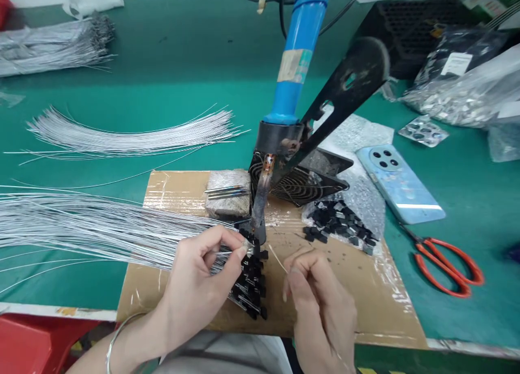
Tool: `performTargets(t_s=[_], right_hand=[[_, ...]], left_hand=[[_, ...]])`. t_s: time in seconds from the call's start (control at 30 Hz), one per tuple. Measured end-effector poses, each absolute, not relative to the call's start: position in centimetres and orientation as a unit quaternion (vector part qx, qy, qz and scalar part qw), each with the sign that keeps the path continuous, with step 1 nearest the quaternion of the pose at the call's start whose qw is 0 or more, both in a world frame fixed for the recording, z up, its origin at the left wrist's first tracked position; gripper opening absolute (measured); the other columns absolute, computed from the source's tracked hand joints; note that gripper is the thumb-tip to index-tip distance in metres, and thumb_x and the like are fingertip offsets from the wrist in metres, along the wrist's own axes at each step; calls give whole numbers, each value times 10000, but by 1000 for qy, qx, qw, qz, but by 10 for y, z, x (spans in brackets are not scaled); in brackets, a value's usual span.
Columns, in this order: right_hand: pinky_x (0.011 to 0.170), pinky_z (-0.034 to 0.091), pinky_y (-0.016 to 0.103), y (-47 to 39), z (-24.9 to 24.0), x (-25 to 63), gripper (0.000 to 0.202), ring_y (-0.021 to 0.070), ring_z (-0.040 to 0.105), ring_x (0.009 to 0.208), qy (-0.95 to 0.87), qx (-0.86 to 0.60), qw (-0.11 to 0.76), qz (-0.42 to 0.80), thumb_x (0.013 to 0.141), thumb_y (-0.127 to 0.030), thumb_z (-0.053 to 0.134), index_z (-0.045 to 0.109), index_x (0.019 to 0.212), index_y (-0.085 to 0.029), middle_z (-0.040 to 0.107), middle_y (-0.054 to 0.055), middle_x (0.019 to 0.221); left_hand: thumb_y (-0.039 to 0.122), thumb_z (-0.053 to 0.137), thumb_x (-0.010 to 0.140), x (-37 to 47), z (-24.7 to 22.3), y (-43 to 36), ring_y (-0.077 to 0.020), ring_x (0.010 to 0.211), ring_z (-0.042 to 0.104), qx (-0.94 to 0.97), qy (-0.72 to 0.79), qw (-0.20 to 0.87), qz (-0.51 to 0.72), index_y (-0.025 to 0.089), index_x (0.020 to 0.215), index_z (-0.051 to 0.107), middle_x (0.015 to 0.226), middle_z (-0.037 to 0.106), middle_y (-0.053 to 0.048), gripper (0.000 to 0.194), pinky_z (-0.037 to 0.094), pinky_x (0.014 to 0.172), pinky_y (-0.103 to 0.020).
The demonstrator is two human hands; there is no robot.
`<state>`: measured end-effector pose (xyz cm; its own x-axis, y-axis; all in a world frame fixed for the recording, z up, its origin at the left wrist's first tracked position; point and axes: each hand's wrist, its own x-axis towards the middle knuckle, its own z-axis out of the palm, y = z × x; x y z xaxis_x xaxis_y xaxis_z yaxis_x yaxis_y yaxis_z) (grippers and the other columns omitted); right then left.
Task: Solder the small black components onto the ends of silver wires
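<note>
Your left hand (205, 282) is pinching, thumb and forefinger together, a small piece (248, 246) too blurred to identify, just beside the lower end of the soldering iron (290, 92). Your right hand (320, 303) is clamping 1 thin pale strand (277, 257) between thumb and fingers, its free end pointing toward the iron but standing apart from it. Beneath the left hand, 1 bundle of silvery wires (101, 228) is running leftward across the cardboard (382, 309); black end pieces (254, 282) are clustering at its right end, between your hands. Loose black pieces (343, 222) are lying right of the iron, near clear wrap (359, 184). Farther right, 1 blue phone (402, 184) and red-handled scissors (447, 266) are resting on the green table (203, 87).
</note>
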<state>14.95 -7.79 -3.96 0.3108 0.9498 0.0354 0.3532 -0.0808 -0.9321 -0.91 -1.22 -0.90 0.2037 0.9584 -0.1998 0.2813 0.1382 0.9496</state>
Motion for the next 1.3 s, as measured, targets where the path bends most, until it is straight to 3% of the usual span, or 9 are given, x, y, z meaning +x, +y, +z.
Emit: performTargets(t_s=[0.1, 0.2, 0.37, 0.53, 0.67, 0.87, 1.2, 1.3], right_hand=[[753, 503, 245, -76, -42, 152, 243, 163, 676, 910, -524, -613, 497, 320, 1037, -192, 527, 525, 797, -234, 703, 35, 996], [944, 519, 297, -76, -37, 144, 216, 207, 702, 1173, -482, -610, 520, 353, 1036, -194, 549, 538, 825, -236, 749, 70, 1245], [920, 566, 323, -77, -28, 134, 231, 202, 773, 1011, -420, -629, 527, 386, 1033, -268, 597, 564, 805, -254, 797, 72, 1216], [842, 586, 289, -73, -29, 138, 260, 208, 788, 998, -412, -628, 530, 394, 1012, -263, 613, 558, 758, -248, 812, 66, 1187], [894, 598, 325, -70, -29, 139, 261, 224, 793, 1004, -395, -624, 535, 411, 993, -252, 637, 564, 742, -248, 817, 65, 1173], [954, 600, 267, -63, -28, 138, 247, 191, 779, 1092, -363, -604, 558, 438, 982, -205, 642, 573, 748, -242, 817, 45, 1159], [936, 634, 325, -57, -30, 140, 240, 236, 784, 1095, -361, -604, 559, 439, 974, -208, 654, 579, 748, -232, 810, 92, 1174], [927, 633, 326, -57, -30, 141, 242, 242, 777, 1111, -360, -603, 559, 441, 977, -225, 662, 582, 749, -230, 807, 94, 1181]], left_hand=[[135, 646, 904, -10, -9, -11, -137, 782, 678, 572, 541, 525, 324, 175, 774, 677, 858, 749, -31, 139, 520, 694, -216], [139, 630, 914, -9, -8, -11, -135, 763, 664, 575, 542, 522, 320, 174, 790, 683, 851, 747, -29, 139, 506, 683, -220], [173, 620, 929, -7, -6, -9, -128, 681, 604, 585, 544, 516, 309, 170, 798, 692, 832, 746, -33, 149, 466, 625, -238], [205, 607, 944, -8, -6, -8, -126, 640, 556, 596, 548, 508, 293, 173, 812, 695, 865, 753, -43, 162, 401, 562, -255], [205, 604, 933, -7, -6, -6, -112, 574, 492, 598, 555, 500, 292, 176, 792, 693, 840, 751, -35, 169, 366, 528, -263], [223, 606, 911, -6, -3, 0, -195, 767, 684, 591, 564, 505, 280, 179, 791, 691, 872, 776, -69, 153, 454, 599, -279], [246, 602, 896, -4, -3, 8, -216, 790, 705, 592, 579, 491, 270, 188, 789, 683, 897, 781, -76, 146, 501, 634, -298], [244, 602, 902, -5, -2, 8, -233, 831, 719, 592, 576, 492, 275, 191, 804, 692, 819, 752, -58, 143, 513, 654, -299]])
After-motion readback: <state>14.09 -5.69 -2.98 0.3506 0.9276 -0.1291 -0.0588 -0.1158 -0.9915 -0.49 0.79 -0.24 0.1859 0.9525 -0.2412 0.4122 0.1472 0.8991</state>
